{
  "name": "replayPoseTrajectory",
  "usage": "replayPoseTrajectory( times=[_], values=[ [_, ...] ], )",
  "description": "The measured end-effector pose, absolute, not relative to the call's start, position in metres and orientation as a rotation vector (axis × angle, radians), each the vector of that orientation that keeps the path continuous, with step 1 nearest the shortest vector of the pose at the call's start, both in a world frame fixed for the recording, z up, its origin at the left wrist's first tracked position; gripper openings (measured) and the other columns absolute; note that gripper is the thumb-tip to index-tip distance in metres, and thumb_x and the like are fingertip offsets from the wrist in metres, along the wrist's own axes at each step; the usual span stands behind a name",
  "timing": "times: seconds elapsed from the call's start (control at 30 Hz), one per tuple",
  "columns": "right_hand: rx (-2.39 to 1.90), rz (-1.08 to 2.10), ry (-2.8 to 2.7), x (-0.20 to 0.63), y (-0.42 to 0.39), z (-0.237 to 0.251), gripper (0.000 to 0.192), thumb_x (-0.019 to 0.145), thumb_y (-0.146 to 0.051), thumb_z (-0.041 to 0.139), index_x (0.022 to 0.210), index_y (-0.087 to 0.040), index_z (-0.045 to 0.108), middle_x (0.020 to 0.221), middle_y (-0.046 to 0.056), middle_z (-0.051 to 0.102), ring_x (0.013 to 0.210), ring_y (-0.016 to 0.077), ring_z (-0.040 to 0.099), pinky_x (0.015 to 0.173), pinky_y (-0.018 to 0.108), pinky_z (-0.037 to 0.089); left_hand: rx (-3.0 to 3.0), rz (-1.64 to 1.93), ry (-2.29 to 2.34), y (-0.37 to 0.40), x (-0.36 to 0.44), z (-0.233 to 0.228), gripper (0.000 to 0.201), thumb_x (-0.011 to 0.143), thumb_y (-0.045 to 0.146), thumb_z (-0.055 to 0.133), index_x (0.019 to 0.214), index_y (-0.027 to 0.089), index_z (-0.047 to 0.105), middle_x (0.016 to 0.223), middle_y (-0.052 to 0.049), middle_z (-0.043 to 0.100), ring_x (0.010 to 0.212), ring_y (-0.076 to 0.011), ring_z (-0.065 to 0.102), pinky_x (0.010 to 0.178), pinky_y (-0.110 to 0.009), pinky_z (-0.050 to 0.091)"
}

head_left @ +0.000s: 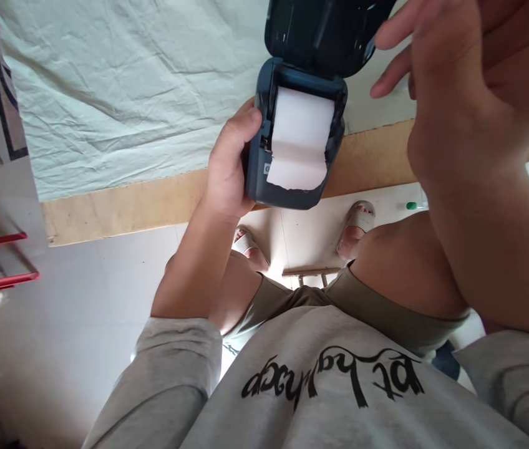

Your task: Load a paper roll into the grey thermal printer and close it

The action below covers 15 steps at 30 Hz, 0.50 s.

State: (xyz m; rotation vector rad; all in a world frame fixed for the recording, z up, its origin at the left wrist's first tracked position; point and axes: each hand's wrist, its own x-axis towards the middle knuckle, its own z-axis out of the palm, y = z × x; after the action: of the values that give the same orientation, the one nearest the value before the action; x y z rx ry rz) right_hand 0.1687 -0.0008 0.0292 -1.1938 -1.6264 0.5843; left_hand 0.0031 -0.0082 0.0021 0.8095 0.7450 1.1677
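Observation:
My left hand (230, 163) grips the left side of a small dark blue portable label printer (257, 179), thumb along its edge. The printer's black lid (320, 34) is swung up, away from me. Inside the bay sits a white paper roll (304, 115), its loose end (298, 171) lying over the front of the body with a torn-looking edge. At the upper right, my right hand (470, 81) is raised close to the lid, fingers apart and holding nothing. One fingertip is at the lid's right edge; whether it touches I cannot tell.
A table with a wooden edge (128, 202) and a wrinkled pale green cloth (128, 93) lies beyond my knees. Red-edged shelves (0, 284) stand at the left. Below are my sandalled feet (360, 218), a wooden rung (311, 272) and a green-capped item (412, 205) on the floor.

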Motion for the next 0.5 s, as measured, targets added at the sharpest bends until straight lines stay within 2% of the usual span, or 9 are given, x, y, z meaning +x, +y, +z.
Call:
replayPoseTrajectory(
  times=[0.07,0.1,0.17,0.27,0.37,0.43,0.5],
  values=[
    [-1.159,0.352,-1.692,0.170,0.001,0.029,0.021,0.080,-0.031,0.041,0.084,-0.013,0.052,0.077,0.002,0.053,0.065,0.0039,0.051,0.055,0.020,0.036,0.869,1.176,0.780,-0.009,0.005,0.001,0.028,0.076,0.042,0.043,0.080,0.019,0.058,0.068,-0.003,0.054,0.061,-0.0119,0.052,0.055,-0.025,0.037],
    [-1.178,0.263,-1.787,0.171,0.001,0.029,0.019,0.078,-0.030,0.043,0.081,-0.014,0.054,0.074,0.000,0.054,0.061,0.0031,0.049,0.055,0.020,0.033,0.907,1.170,0.797,-0.009,0.006,0.001,0.029,0.077,0.042,0.042,0.081,0.019,0.058,0.067,-0.003,0.053,0.060,-0.0121,0.052,0.054,-0.025,0.036],
    [-1.315,0.116,-2.050,0.172,-0.003,0.030,0.019,0.077,-0.031,0.043,0.085,-0.019,0.056,0.074,-0.003,0.056,0.061,0.0033,0.048,0.058,0.021,0.031,0.993,1.166,0.824,-0.009,0.007,0.000,0.027,0.077,0.042,0.042,0.076,0.020,0.058,0.064,-0.003,0.049,0.059,-0.0121,0.050,0.053,-0.025,0.033],
    [-1.614,-0.036,-2.280,0.168,-0.011,0.036,0.023,0.078,-0.037,0.039,0.092,-0.031,0.055,0.084,-0.006,0.058,0.072,0.0092,0.053,0.056,0.024,0.022,1.120,1.175,0.891,-0.007,0.006,-0.003,0.028,0.076,0.045,0.040,0.068,0.022,0.054,0.060,-0.003,0.043,0.057,-0.0132,0.047,0.051,-0.026,0.031],
    [-1.772,0.020,-2.356,0.164,-0.017,0.041,0.026,0.080,-0.040,0.032,0.090,-0.034,0.055,0.093,-0.008,0.058,0.079,0.0128,0.054,0.055,0.024,0.015,1.243,1.107,0.916,-0.004,0.001,-0.005,0.031,0.076,0.048,0.036,0.075,0.022,0.053,0.063,-0.003,0.044,0.064,-0.0162,0.054,0.053,-0.026,0.036],
    [-1.758,0.111,-2.391,0.162,-0.017,0.043,0.023,0.079,-0.042,0.034,0.088,-0.034,0.055,0.097,-0.009,0.058,0.078,0.0132,0.053,0.056,0.024,0.015,1.268,1.064,0.917,-0.003,-0.001,-0.006,0.032,0.076,0.050,0.037,0.077,0.022,0.053,0.064,-0.003,0.044,0.063,-0.0156,0.054,0.054,-0.025,0.037],
    [-1.739,0.172,-2.416,0.161,-0.015,0.042,0.022,0.075,-0.046,0.041,0.090,-0.034,0.053,0.092,-0.008,0.059,0.072,0.0123,0.051,0.056,0.023,0.015,1.252,1.070,0.952,-0.003,-0.001,-0.006,0.031,0.075,0.049,0.037,0.076,0.022,0.053,0.064,-0.003,0.044,0.060,-0.0138,0.052,0.051,-0.024,0.037]
  ],
)
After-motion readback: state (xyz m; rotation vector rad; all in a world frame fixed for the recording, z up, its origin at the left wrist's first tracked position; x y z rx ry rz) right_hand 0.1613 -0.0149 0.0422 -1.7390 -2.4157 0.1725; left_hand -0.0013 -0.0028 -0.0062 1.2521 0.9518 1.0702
